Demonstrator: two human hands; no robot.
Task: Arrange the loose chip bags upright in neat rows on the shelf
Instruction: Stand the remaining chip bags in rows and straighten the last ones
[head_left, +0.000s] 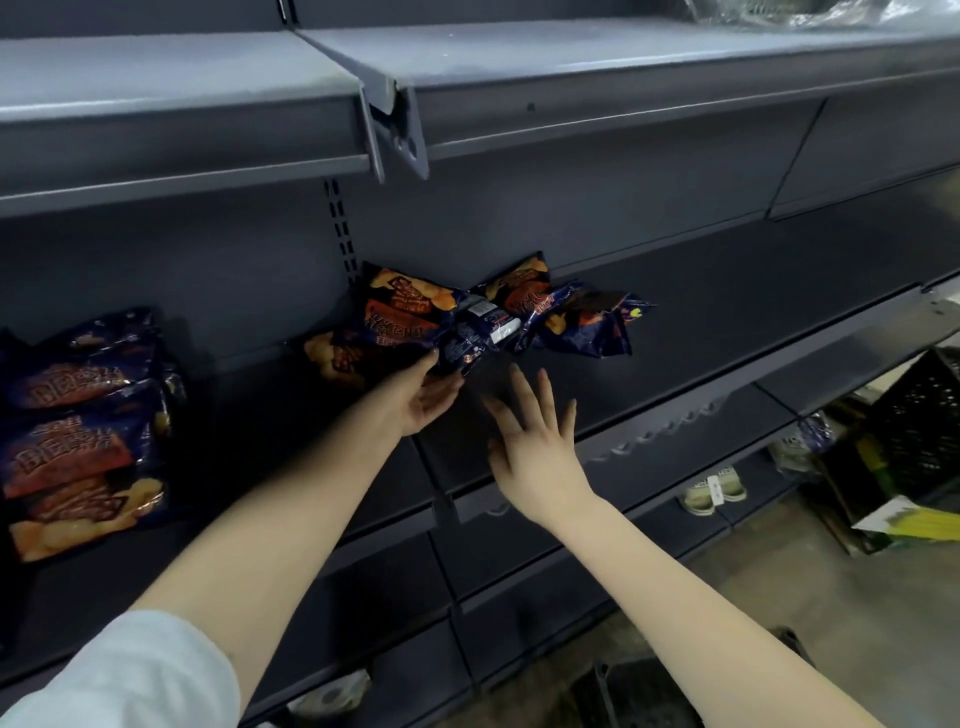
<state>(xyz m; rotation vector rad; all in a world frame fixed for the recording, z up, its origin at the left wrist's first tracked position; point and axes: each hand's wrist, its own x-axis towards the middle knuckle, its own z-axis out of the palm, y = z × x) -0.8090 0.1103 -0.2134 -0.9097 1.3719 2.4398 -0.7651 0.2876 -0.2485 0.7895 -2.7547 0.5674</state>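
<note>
Slip risk: the back-turned bag (475, 335) could be dropped off the shelf (727, 332), because only its near corner is pinched and the wrapper looks smooth.
Pile risk: the other loose bags (571, 322) could be dragged along or knocked about, because they are lying on each other and touching the pinched one.
Crush risk: the chips could be broken if the bag is squeezed too hard.
Left hand (423, 397): the thumb is laid on top of the back-turned bag and the fingers are curled under it, so the bag is pinched. Whether the orange bag (400, 312) just to its left is touched too cannot be told.
Right hand (535, 447): the fingers are straight and spread wide. Nothing is held. It is kept over the near part of the shelf, near the pile but apart from it. Whether the shelf is touched cannot be told.
Where the pile is: in the middle of the shelf, far back by the wall, lying flat and crooked.
Left bags (78, 415): more bags are set close together at the left, well apart from the pile.
Work left: the pile is judged not yet stood up.
</note>
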